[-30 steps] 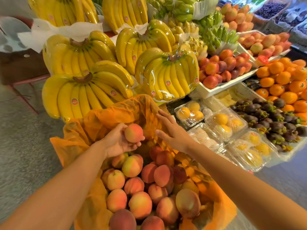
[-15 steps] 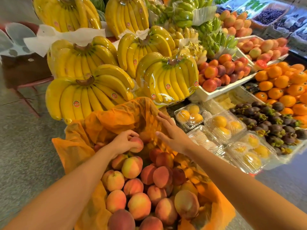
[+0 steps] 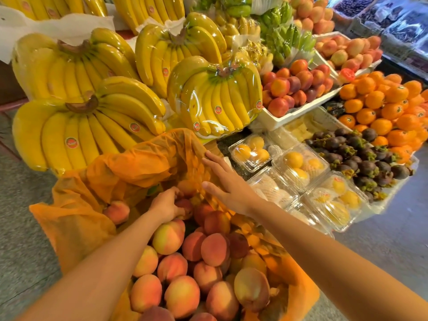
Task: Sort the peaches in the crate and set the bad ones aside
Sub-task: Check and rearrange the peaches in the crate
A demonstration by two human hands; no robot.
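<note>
Your left hand (image 3: 166, 205) is now down at the far end of the crate, fingers curled over a peach (image 3: 185, 206) that sits among the others. A second ago you held that peach up clear of the pile, turned toward you; half a second ago it was already on its way down. So it has gone back into the heap at the far end rather than out to one side, which I read as a peach judged sound. Whether your fingers are letting go or only resting on it I cannot tell, because the hand covers most of the fruit.

Your right hand (image 3: 228, 181) lies flat and spread, holding nothing, pressed on the orange liner (image 3: 139, 165) at the crate's far right corner. It has barely moved over the last second and keeps that flap of liner back from the fruit.

The peaches (image 3: 208, 262) fill the lined crate from your hands back toward you, stacked touching one another. One peach (image 3: 117, 212) lies apart, up on the liner fold at the left edge, just beside your left wrist; that may be where rejects go, though I cannot confirm a flaw on it.

Beyond the crate stand the wrapped banana bunches (image 3: 213, 98), and to the right the clear clamshell boxes (image 3: 298, 167) of yellow fruit.

By my estimate most of the crate remains unchecked, so pick the next peach.
</note>
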